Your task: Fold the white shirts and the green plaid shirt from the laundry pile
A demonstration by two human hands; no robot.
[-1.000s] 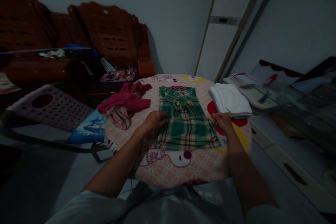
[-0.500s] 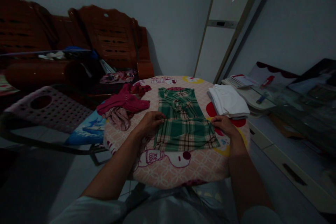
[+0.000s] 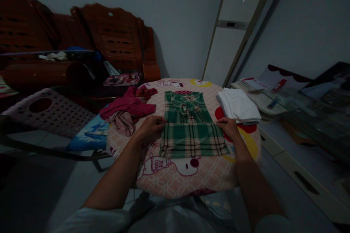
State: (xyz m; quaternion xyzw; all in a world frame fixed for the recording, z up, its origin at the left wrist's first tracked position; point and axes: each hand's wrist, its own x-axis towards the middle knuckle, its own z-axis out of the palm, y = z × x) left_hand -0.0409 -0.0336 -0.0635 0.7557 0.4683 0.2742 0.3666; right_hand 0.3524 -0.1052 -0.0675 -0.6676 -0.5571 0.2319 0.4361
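Observation:
A green plaid garment (image 3: 191, 138) lies on the round table (image 3: 188, 185), its near part folded over with a straight fold edge across the middle. At the left end of that edge, my left hand (image 3: 152, 126) pinches the cloth between thumb and fingers. My right hand (image 3: 229, 127) pinches the right end of the same edge. The far part of the garment is somewhat creased.
Crumpled magenta clothing (image 3: 129, 106) lies on the table's left side. Folded white cloths (image 3: 238, 106) are stacked on its right. A woven chair (image 3: 51, 116) stands at the left, a glass-topped cabinet (image 3: 306, 113) at the right, wooden seats (image 3: 117, 40) behind.
The fold edge has become straighter and flatter. My left hand has shifted slightly left, and my right hand slightly left too, both still at the ends of the fold.

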